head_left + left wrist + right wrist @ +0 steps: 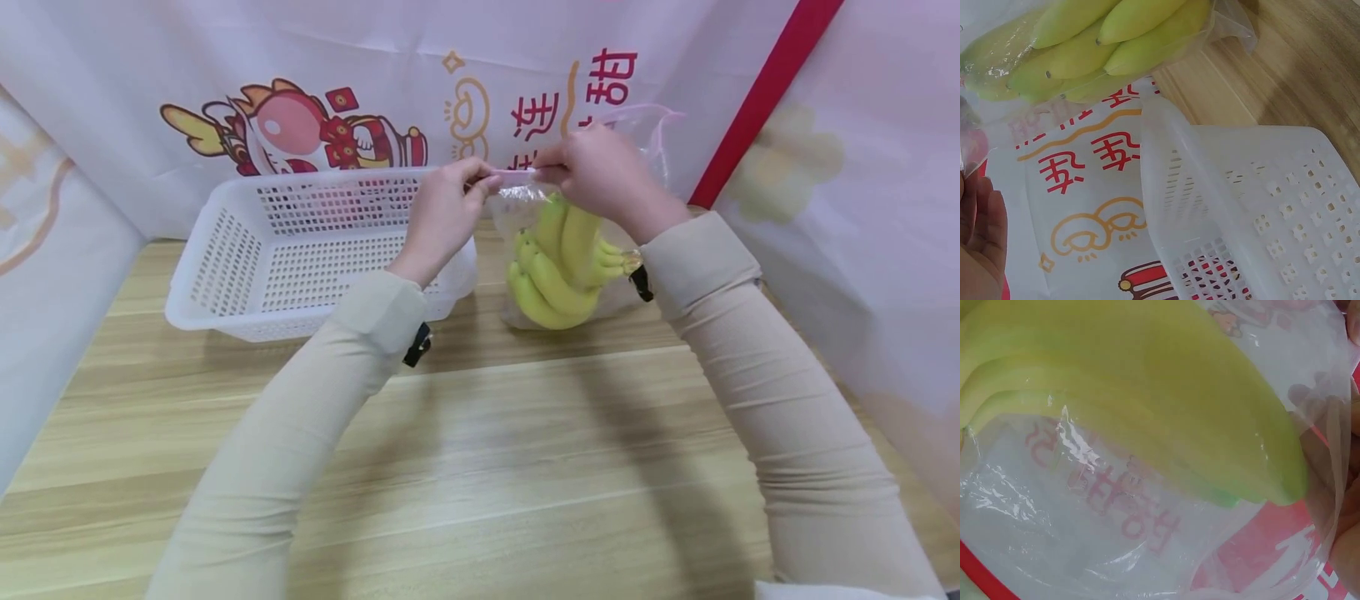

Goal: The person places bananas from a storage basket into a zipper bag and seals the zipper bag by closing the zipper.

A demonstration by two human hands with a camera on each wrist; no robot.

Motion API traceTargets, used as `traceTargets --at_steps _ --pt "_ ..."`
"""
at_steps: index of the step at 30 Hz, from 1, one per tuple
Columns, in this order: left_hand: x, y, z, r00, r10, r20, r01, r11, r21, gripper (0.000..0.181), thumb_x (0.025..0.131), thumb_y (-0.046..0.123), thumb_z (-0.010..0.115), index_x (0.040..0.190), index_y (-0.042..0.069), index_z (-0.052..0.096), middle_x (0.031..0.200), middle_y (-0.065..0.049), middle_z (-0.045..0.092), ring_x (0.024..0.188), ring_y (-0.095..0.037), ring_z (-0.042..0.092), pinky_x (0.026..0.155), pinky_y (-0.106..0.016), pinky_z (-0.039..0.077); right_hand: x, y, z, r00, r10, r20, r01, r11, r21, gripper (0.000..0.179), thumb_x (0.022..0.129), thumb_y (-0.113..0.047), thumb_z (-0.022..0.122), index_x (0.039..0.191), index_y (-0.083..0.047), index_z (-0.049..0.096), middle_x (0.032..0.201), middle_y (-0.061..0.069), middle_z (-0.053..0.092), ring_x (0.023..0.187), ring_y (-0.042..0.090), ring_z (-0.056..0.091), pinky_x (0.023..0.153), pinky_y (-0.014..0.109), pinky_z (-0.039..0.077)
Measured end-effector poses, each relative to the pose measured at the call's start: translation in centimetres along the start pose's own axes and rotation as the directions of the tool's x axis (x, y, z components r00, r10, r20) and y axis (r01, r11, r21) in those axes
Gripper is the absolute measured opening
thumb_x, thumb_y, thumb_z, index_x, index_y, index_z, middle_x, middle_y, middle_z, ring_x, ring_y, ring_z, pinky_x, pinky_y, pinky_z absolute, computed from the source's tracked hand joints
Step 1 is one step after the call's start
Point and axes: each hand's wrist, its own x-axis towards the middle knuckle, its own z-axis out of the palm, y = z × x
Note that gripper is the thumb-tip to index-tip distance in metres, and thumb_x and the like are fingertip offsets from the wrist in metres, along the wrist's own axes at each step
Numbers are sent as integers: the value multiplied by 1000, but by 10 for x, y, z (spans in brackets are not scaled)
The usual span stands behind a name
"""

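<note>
A clear zip bag with a pink seal strip along its top stands on the table, holding a bunch of yellow bananas. My left hand pinches the left end of the strip between thumb and fingers. Close beside it, my right hand pinches the same strip farther right. Past the right hand, the bag's top corner stands up loose. In the left wrist view the bananas show through the film near the left hand. The right wrist view has the bananas large behind the plastic, with fingers at the right edge.
A white perforated plastic basket stands on the wood-grain table, left of the bag and under my left forearm. Behind both hangs a white printed cloth with red characters and a cartoon figure. A red strip runs down the cloth at right.
</note>
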Motion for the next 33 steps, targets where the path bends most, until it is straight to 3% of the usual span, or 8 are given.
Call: traceTargets --at_steps 8,15,25,33 --pt "3 5 -3 998 16 56 -14 999 -38 23 96 20 56 115 10 65 109 -5 69 94 -14 61 80 -20 51 -1 1 -1 1000 9 -10 -9 1000 5 29 97 -19 55 121 -7 66 115 17 69 82 26 61 68 31 48" --pt "8 17 1 991 97 94 -100 995 31 30 94 22 59 123 13 63 123 -2 67 110 -12 63 92 -19 50 -2 2 -5 997 -57 -54 57 998 0 25 96 -15 57 115 -6 69 110 16 71 90 29 67 79 37 54" --pt "9 24 2 993 106 61 -108 993 41 24 94 23 60 113 11 68 116 -3 70 106 -13 66 93 -20 51 -1 3 -18 995 -79 65 75 995 70 27 97 -21 55 111 -5 71 101 17 73 78 22 65 67 25 49" --pt "7 25 3 994 99 41 -101 994 43 24 93 26 61 111 12 70 113 -2 72 103 -12 66 90 -20 51 -1 3 -19 992 -42 122 28 994 110 28 96 -25 56 110 -6 71 103 16 73 85 23 68 72 27 52"
